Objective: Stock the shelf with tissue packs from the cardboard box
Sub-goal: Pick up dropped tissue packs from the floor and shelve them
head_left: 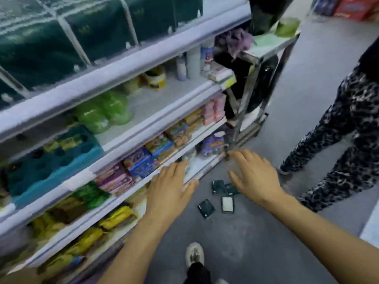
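Both hands reach forward and down with fingers spread and nothing held: left hand hovers at the front edge of a low shelf, right hand is held apart from it, to its right, above the floor. Between and just below the two hands, four small dark tissue packs lie scattered on the floor, one with a pale face up, one partly hidden under the right hand. To the left of the left hand, shelf tiers carry rows of coloured packets, blurred. Above both hands, large dark green packs fill the top tier. Right of the right hand stands another person in patterned trousers. Below the hands, a pale shoe rests on the floor.
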Demonstrator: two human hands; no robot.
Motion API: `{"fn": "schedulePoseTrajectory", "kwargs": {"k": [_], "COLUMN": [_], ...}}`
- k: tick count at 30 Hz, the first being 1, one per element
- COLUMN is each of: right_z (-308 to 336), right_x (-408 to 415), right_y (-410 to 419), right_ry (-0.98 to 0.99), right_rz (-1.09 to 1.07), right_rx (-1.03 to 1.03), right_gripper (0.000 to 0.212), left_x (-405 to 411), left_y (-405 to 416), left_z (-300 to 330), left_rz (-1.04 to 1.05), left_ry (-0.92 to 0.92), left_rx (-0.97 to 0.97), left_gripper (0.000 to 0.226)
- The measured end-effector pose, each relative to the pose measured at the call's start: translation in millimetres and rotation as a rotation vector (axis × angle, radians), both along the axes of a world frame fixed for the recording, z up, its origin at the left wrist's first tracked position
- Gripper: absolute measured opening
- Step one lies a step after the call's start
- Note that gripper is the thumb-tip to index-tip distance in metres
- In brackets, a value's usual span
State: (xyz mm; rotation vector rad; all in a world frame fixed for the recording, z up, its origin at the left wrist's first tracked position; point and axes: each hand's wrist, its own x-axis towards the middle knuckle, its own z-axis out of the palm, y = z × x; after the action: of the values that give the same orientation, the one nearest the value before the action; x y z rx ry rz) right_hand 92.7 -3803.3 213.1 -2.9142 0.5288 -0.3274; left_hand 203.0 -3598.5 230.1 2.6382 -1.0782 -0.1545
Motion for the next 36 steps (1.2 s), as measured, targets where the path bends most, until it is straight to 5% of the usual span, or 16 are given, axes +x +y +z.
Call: {"fn": "schedulePoseTrajectory", "kwargs": {"k": [10, 18, 32, 36], "right_z": [-144.7, -324.8, -632.6, -707.7], "right_x": [3.1, 14.5, 30.1, 38.2], "right_y": [-63.5, -94.1, -125.4, -123.4], "right_ry": [0.436, 0.619, 0.735, 0.731], "right_rz": [-0.330, -0.535, -0.735, -0.800], "right_rx": [0.315, 0.572, 0.740, 0.785], "right_gripper": [0.049, 0.045, 0.050, 0.061], "left_x": [52.7, 81.7, 76.7, 77.8], "left_y": [-89.7, -126.3, -149.5, -154.4], "left_z": [-161.7, -351.8, -676.9, -750.2], "left_rz": [-0.034, 0.082, 0.316, 0.283], "left_ry": [0.475, 0.733, 0.851, 0.742], "left_rx": [0.222, 0.331, 0.443, 0.519], "left_gripper": [0.054, 0.055, 0.052, 0.061]}}
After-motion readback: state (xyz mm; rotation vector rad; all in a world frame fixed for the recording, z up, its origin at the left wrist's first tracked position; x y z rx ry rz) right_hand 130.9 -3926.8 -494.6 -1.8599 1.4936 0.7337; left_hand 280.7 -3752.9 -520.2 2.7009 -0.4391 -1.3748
